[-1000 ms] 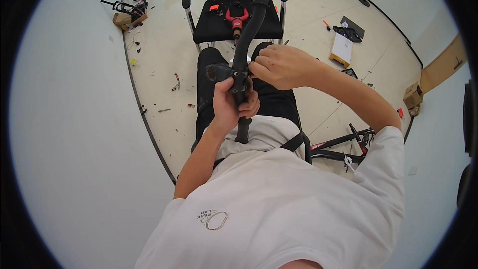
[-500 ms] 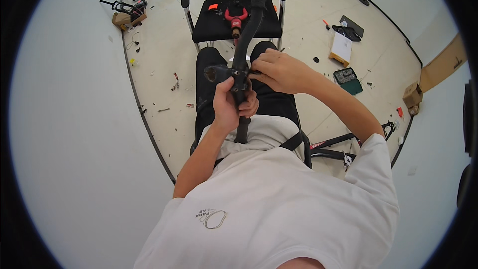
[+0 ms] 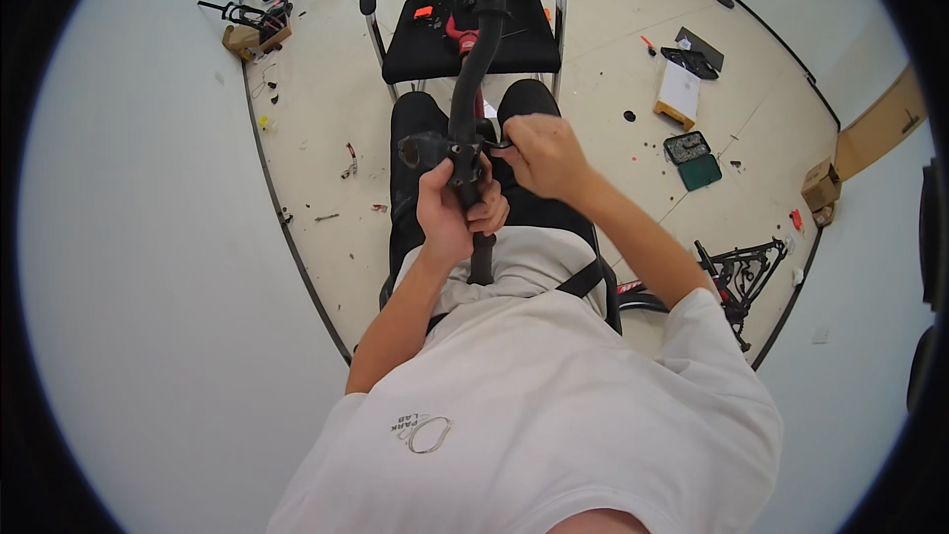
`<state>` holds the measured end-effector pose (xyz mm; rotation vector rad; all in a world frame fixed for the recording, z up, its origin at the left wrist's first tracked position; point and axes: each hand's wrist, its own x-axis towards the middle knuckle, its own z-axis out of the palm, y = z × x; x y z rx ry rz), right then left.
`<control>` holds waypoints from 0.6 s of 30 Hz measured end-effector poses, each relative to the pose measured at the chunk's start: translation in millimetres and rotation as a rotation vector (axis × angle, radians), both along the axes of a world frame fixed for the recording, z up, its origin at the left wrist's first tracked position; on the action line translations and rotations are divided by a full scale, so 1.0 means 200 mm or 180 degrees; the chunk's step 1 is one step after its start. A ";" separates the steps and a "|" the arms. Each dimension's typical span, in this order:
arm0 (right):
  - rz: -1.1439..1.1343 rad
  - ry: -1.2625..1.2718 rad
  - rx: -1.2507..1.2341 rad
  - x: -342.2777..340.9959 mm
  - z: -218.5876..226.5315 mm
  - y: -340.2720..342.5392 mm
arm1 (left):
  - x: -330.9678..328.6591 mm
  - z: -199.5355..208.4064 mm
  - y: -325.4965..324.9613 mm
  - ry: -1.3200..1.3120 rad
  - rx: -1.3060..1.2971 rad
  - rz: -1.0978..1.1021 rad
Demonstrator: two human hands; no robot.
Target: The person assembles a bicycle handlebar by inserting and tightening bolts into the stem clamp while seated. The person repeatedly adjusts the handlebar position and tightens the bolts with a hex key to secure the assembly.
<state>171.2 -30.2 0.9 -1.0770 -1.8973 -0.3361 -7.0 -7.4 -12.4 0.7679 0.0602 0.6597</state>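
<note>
One left hand [image 3: 448,214] grips one black curved tubular handlebar [image 3: 473,84]; one right hand [image 3: 547,157] clasps one thin dark tool [image 3: 499,145].

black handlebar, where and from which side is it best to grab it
Probably the stretch of the handlebar just on the wearer's side of the stem, coming from the left, where the left hand is: it looks slim and round there, easy to wrap, and the stem's right side would be left open to the right hand.
</note>
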 end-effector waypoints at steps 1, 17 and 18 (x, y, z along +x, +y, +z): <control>-0.0068 0.0330 -0.0169 -0.06 -0.03 -0.03 | 0.00 0.00 -0.01 0.0016 0.0014 0.0085; 0.0041 0.1215 -0.1041 -0.16 0.05 -0.17 | 0.01 0.03 0.00 0.0011 0.0320 0.0098; 0.0100 0.1298 -0.1111 -0.16 0.06 -0.17 | 0.01 0.03 0.01 0.0035 0.0302 0.0088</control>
